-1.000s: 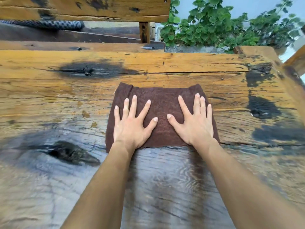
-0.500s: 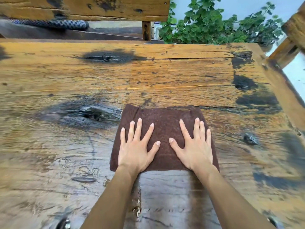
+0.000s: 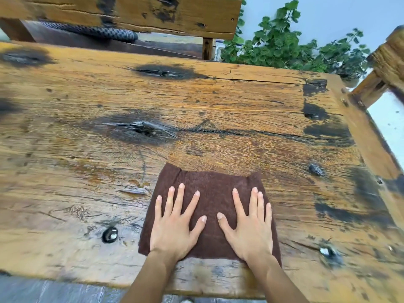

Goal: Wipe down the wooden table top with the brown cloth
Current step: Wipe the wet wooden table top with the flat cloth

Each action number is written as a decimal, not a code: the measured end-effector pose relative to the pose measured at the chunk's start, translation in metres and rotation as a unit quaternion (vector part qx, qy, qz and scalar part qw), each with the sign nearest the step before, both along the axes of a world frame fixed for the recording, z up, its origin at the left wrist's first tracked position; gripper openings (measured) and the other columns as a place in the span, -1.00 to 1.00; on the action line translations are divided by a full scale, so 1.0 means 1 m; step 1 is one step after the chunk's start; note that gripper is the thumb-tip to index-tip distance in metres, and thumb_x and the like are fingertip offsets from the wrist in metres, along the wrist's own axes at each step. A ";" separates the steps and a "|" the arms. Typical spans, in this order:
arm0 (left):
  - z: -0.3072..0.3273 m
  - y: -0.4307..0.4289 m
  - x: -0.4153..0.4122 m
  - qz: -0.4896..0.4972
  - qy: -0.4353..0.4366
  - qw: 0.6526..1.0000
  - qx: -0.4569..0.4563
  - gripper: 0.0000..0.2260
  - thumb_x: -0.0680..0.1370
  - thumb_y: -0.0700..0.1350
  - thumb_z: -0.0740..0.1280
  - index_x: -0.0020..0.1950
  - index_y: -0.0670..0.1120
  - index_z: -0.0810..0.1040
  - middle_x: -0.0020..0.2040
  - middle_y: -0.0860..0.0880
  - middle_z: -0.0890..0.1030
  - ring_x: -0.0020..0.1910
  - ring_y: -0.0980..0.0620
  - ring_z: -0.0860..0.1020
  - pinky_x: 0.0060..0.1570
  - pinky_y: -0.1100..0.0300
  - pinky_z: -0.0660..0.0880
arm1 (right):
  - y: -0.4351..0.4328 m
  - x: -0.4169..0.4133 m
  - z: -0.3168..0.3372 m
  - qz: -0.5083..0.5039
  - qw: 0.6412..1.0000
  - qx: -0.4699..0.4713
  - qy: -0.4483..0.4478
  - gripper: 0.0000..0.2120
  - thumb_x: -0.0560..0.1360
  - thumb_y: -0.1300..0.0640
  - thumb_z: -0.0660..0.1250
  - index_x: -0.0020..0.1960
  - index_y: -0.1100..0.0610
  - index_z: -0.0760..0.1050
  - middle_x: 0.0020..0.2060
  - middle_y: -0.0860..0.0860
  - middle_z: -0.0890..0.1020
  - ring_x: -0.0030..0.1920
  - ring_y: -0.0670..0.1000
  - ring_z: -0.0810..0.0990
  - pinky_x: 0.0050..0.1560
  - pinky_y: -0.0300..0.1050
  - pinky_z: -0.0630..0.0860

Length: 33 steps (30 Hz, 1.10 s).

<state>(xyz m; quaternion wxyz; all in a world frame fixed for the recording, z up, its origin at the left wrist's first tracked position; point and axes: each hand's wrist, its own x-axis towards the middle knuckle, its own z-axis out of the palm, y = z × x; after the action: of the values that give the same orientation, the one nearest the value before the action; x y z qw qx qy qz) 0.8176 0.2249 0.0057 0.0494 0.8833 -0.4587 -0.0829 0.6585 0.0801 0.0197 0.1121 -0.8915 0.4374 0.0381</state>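
Cloth: brown cloth (image 3: 209, 193) lies flat on the bench (image 3: 218, 101), on the near side of the big dark knot (image 3: 140, 130) and a little to its right; its near hem sits close to the bench's near edge
Left hand: left hand (image 3: 175, 228) rests palm down on the cloth's left half; fingers (image 3: 180, 197) straight and spread, grasping nothing, only pressing
Right hand: right hand (image 3: 249, 230) lies palm down on the right half, just beside the left, thumbs apart; its fingers are likewise released and flat on the cloth
Step in hand: a two-handed wiping stroke, by the look of it; its direction cannot be told
Done, as far as it shows: wood nearer than the knot and to its left has a damp sheen; that strip has probably been covered
Left to do: planks beyond the knot look duller and drier; the stained end well right of the knot seems untouched too; likely a good part remains
Beyond: wooden seat (image 3: 153, 12) past the bench's far edge; leafy plant (image 3: 284, 47) far right of the knot
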 end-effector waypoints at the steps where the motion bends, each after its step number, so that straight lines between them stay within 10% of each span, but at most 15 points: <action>1: -0.001 0.008 -0.005 0.001 -0.001 1.000 0.000 -0.38 0.66 0.40 -0.05 0.69 0.24 -0.01 0.72 -0.07 0.00 0.69 -0.15 -0.05 0.59 -0.28 -0.02 | 0.007 -0.003 0.000 0.001 1.000 -0.001 -0.006 -0.20 0.55 -0.53 -0.16 0.68 -0.21 -0.18 0.68 0.20 -0.20 0.68 0.16 -0.29 0.64 0.22 -0.25; 11: 0.007 0.087 -0.056 0.018 0.001 1.000 0.007 -0.38 0.65 0.37 0.02 0.69 0.21 0.09 0.70 -0.08 0.13 0.68 -0.16 0.09 0.56 -0.25 0.09 | 0.080 -0.045 0.005 0.010 1.000 -0.013 -0.020 -0.19 0.53 -0.46 0.13 0.66 -0.07 0.23 0.64 0.30 0.17 0.64 0.28 0.17 0.56 0.30 0.08; 20: 0.011 0.080 -0.056 0.056 -0.003 0.998 -0.022 -0.35 0.50 0.38 0.20 0.58 0.23 0.37 0.64 -0.05 0.30 0.61 -0.18 0.27 0.51 -0.34 0.22 | 0.075 -0.039 0.002 0.017 0.998 -0.021 -0.050 -0.17 0.44 -0.46 0.23 0.62 -0.12 0.29 0.64 0.26 0.20 0.63 0.27 0.22 0.55 0.37 0.15; 33: 0.000 0.045 0.037 0.118 -0.012 0.993 -0.021 -0.31 0.52 0.49 0.10 0.63 0.31 0.22 0.69 -0.03 0.19 0.66 -0.17 0.15 0.54 -0.37 0.10 | 0.010 0.052 -0.007 0.051 0.998 -0.034 -0.024 -0.22 0.53 -0.56 -0.02 0.65 -0.24 0.17 0.67 0.23 0.10 0.67 0.23 0.08 0.56 0.32 0.05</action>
<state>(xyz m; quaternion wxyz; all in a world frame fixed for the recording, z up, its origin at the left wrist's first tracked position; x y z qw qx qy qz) 0.8544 0.2695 0.0056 0.0716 0.9309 -0.3539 -0.0559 0.7109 0.0897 0.0126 0.0901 -0.9165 0.3897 0.0072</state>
